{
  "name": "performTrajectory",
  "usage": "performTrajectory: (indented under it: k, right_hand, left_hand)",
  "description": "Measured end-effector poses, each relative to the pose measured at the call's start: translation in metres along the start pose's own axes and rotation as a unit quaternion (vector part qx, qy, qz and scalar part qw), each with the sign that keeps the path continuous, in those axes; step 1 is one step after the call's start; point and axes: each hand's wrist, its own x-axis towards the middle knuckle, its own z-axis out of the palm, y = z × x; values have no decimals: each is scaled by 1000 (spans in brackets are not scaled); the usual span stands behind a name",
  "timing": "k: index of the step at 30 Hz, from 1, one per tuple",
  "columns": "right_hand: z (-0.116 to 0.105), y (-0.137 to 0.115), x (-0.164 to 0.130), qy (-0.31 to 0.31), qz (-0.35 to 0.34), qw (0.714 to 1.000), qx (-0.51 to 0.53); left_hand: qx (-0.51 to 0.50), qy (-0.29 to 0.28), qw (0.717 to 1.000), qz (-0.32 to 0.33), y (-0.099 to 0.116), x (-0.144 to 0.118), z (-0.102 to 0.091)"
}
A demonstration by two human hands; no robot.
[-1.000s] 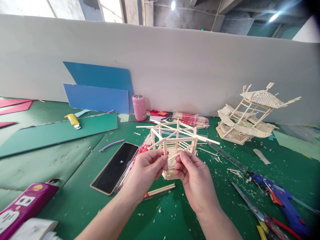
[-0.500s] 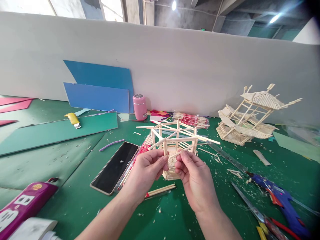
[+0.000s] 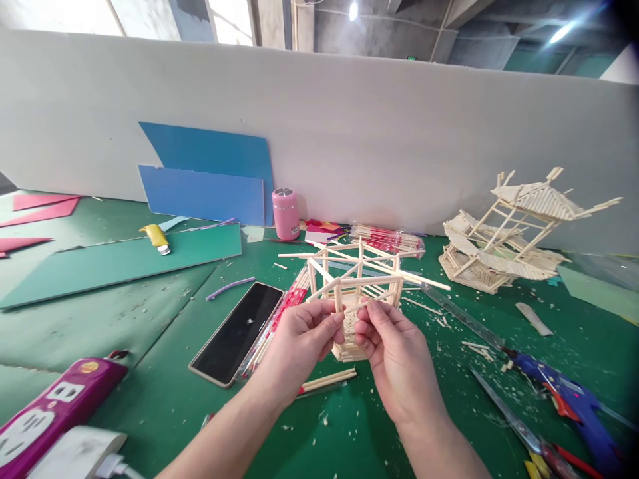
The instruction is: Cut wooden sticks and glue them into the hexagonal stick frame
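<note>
A pavilion-like frame of thin wooden sticks stands on the green table in front of me, with long sticks jutting out from its top. My left hand pinches an upright post at the frame's near left corner. Close beside it, my right hand has thumb and forefinger pinched on a short wooden stick that slants across the near side of the frame. The stick's left end lies close to the post; whether they touch I cannot tell. My fingers hide part of the frame's lower half.
To the left lie a phone, a packet of sticks and a purple power strip. On the right are scissors, a blue glue gun and a finished-looking stick pavilion. A pink flask stands behind.
The whole view has shifted slightly, so everything sits a little further right. Both hands keep their pinch on the frame's post and the stick.
</note>
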Motion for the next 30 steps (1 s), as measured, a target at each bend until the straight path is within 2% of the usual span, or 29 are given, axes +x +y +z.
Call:
performTrajectory:
  k: [10, 30]
  right_hand:
    - [6, 0, -1, -5, -1, 1000, 19]
    - [10, 4, 0, -3, -16, 999, 27]
  left_hand:
    - [-22, -34, 999, -6, -3, 1, -1]
    - [-62, -28, 998, -6, -1, 0, 2]
